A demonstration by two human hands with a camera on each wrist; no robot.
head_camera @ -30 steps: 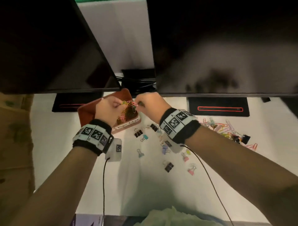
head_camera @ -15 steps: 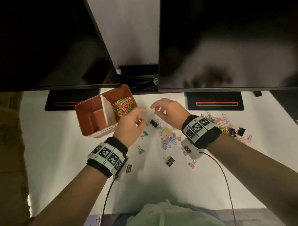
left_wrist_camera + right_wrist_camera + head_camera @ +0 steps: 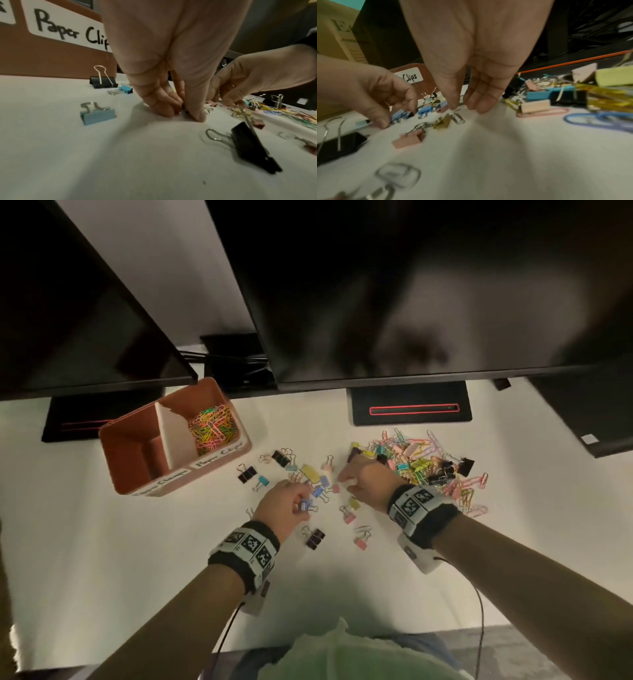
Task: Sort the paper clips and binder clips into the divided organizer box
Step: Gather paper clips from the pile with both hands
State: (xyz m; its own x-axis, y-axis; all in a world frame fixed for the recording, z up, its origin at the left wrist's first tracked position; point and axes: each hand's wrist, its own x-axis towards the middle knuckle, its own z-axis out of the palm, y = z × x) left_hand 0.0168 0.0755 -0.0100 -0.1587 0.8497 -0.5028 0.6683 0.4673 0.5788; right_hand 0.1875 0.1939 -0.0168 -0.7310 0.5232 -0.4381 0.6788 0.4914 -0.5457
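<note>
The orange divided organizer box point(image 3: 130, 440) stands at the left; its right compartment holds coloured paper clips point(image 3: 212, 428) and its left one looks empty. Loose binder clips point(image 3: 310, 472) lie scattered in the middle of the white table. My left hand point(image 3: 303, 503) is down on the table, and thumb and fingers pinch a blue binder clip point(image 3: 400, 116). Just to its right, my right hand point(image 3: 342, 482) has its thumb and fingertips point(image 3: 472, 106) closed on the wire handle of a small pink binder clip point(image 3: 442, 108).
A mixed pile of paper clips and binder clips point(image 3: 421, 463) lies behind my right hand. Two black monitors point(image 3: 411, 285) overhang the back of the table on stands point(image 3: 409, 409). Black binder clips point(image 3: 314, 537) and pink ones point(image 3: 359, 541) lie near my wrists.
Both hands left the box's paper clip compartment, moved right and toward me, and came down onto the scattered binder clips. The left hand has taken a blue one.
</note>
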